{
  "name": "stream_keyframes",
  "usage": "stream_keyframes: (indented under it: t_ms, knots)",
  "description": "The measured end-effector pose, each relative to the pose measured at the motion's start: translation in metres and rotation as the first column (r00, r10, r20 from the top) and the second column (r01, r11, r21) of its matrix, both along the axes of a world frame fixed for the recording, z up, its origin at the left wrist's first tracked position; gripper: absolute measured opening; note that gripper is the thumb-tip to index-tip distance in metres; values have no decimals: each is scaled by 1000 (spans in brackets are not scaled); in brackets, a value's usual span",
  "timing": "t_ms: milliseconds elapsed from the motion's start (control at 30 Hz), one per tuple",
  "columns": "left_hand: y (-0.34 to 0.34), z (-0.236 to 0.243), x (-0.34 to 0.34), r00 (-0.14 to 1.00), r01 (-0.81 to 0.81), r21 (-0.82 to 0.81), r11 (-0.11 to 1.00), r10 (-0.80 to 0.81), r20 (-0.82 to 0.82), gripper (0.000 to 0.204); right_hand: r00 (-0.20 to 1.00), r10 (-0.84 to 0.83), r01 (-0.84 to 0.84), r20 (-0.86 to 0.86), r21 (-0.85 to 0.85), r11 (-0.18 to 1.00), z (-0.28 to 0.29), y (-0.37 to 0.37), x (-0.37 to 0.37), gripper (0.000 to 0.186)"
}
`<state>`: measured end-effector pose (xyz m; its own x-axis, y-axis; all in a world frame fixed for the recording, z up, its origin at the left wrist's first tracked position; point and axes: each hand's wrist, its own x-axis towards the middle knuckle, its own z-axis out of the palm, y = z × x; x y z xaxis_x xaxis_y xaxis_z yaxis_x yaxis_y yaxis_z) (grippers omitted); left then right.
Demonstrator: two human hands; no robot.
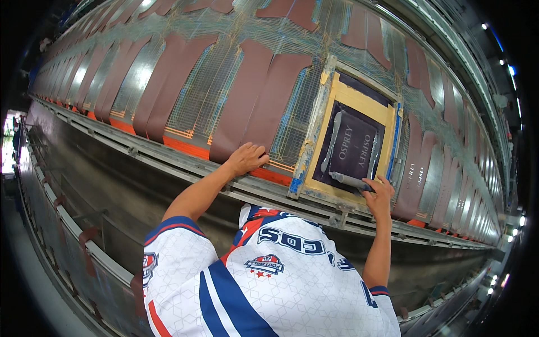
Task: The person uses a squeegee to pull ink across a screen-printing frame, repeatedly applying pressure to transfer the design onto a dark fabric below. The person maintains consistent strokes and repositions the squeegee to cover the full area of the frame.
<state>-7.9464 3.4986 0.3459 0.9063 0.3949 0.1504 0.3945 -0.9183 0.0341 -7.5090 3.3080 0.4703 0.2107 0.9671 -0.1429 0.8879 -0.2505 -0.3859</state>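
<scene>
My right hand (380, 196) grips the end of a grey, ink-smeared squeegee (349, 180), fingers closed round it. The squeegee lies across the near end of a dark mesh in a screen-printing frame (310, 147). Pale lettering shows through the mesh, and streaks of grey ink run along its sides. Yellow tape borders the mesh inside the worn frame. To the left of the frame, my left hand (247, 159) rests at the table's near edge, fingers bent and a little apart. It touches the lower end of a brown fabric piece (247, 106), holding nothing that I can see.
The long printing table (191, 109) carries rows of brown fabric pieces and is crossed with coloured lines. A metal rail (168, 158) runs along its near edge. Right of the frame lies a brown piece (409, 174) with pale print. Behind me stands another long rail (101, 255).
</scene>
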Motion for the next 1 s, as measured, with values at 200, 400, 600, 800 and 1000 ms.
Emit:
stream_keyframes:
  t_ms: [200,400,600,800,1000]
  knots:
    - [6,3,1,1000,9,-4,1000,-9,19,4,999,12,-12,48,-17,1000,-1,4,2,41]
    - [11,28,-7,999,-9,-288,958,18,28,24,998,-10,12,60,-31,999,-13,8,11,41]
    - [23,75,-37,763,-455,-594,663,635,124,15,1000,-9,9,9,-13,1000,-9,3,12,41]
    - [-37,120,97,732,-234,-483,844,480,483,27,996,87,-86,-1,79,993,-13,-4,19,38]
    - [-114,87,252,978,-96,-225,970,133,158,45,955,280,-272,-102,80,959,-11,0,34,37]
